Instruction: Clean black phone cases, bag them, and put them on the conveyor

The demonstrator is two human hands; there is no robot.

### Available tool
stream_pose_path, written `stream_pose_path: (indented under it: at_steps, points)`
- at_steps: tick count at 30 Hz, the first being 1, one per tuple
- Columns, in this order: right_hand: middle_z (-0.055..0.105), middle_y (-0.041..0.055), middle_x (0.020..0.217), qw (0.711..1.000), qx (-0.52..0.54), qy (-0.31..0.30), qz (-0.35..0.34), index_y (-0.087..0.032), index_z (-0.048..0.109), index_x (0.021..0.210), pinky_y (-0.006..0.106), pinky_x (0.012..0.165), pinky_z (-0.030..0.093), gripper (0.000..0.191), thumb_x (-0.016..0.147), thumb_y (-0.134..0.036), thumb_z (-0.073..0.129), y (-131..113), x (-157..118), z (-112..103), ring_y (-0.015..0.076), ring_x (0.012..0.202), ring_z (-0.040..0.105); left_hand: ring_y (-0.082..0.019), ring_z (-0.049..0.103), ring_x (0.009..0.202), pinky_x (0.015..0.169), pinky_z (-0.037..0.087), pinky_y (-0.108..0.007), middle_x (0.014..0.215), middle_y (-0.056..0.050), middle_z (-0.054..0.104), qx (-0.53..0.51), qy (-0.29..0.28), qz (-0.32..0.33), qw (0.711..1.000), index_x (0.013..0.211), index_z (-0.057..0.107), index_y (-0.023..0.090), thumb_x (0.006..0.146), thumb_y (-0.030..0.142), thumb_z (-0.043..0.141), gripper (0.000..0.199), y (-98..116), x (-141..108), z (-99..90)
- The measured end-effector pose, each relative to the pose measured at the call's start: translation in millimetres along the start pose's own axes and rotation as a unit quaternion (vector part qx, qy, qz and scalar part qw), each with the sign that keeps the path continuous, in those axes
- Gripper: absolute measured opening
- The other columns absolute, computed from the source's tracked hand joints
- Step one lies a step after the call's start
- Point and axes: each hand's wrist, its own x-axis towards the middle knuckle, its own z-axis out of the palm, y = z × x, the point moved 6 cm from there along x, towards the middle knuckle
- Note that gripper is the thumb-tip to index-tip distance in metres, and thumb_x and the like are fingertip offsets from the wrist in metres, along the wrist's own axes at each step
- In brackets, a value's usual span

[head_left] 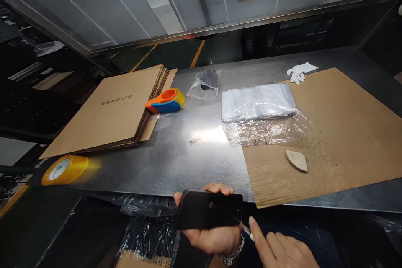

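My left hand [216, 236] is wrapped round a flat black rectangular piece [204, 211] at the table's front edge. The piece has a small round spot near its middle. On that wrist is a metal-band watch [233, 255]. Close to the piece's right-hand corner is my right hand [279, 249], closed with its index finger stretched forward. It grips a thin, pale tool with a pointed tip [247, 231]; the fingers hide most of it, and I cannot tell its kind.
A cardboard stack [109, 109], tape dispenser [166, 101] and yellow tape roll [64, 169] lie left. Behind are a bagged black item [209, 79] and clear plastic bags [257, 102]. A cardboard sheet [351, 134], wedge-shaped tan piece [297, 160] and white glove [301, 71] lie right.
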Motion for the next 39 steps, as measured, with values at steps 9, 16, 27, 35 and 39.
stream_pose_path:
  at_steps: [9,16,27,35,39]
  points:
    - [0.046,-0.0026,0.050,0.997,-0.067,0.020,0.031,-0.009,0.060,0.109,0.023,0.041,0.032,0.036,0.089,-0.009,0.030,4.8,1.3,-4.4,0.0092,0.040,0.045,-0.017,0.054,0.058,0.052,0.049,-0.030,0.071,0.000,0.060,0.022,0.064,0.007,0.998,0.127,0.042,0.042,0.082,0.051,0.034,0.046,-9.1,2.1,-13.1]
    - [0.049,0.0012,0.059,0.997,-0.054,0.007,0.057,-0.009,0.052,0.121,0.026,0.048,0.040,0.041,0.089,-0.008,0.027,23.8,0.3,-8.6,0.0132,0.049,0.051,-0.015,0.055,0.058,0.053,0.049,-0.027,0.071,0.000,0.059,0.007,0.080,-0.095,0.992,0.127,0.042,0.041,0.086,0.050,0.030,0.044,-15.9,6.5,-14.0]
    - [0.052,0.0023,0.069,0.992,0.062,-0.039,0.100,-0.017,0.049,0.127,0.021,0.048,0.043,0.036,0.095,-0.025,0.036,46.8,-6.4,-1.1,0.0122,0.055,0.055,-0.015,0.056,0.056,0.052,0.048,-0.026,0.070,-0.003,0.059,-0.017,0.048,-0.269,0.962,0.126,0.046,0.034,0.086,0.044,0.034,0.043,-30.9,6.5,-13.2]
    - [0.054,0.0031,0.069,0.995,0.048,-0.049,0.071,-0.018,0.051,0.124,0.021,0.048,0.043,0.034,0.095,-0.024,0.035,42.8,-5.5,-8.4,0.0125,0.056,0.055,-0.016,0.056,0.057,0.053,0.048,-0.027,0.071,-0.004,0.060,-0.021,0.022,-0.274,0.961,0.126,0.046,0.036,0.086,0.048,0.034,0.043,-30.6,2.4,-11.3]
    - [0.054,0.0023,0.067,0.996,0.037,-0.047,0.066,-0.018,0.052,0.123,0.022,0.048,0.042,0.034,0.095,-0.023,0.033,42.3,-3.8,-10.3,0.0125,0.056,0.054,-0.016,0.056,0.057,0.053,0.048,-0.026,0.071,-0.004,0.059,-0.020,0.008,-0.272,0.962,0.127,0.045,0.037,0.086,0.047,0.034,0.043,-29.2,1.8,-8.7]
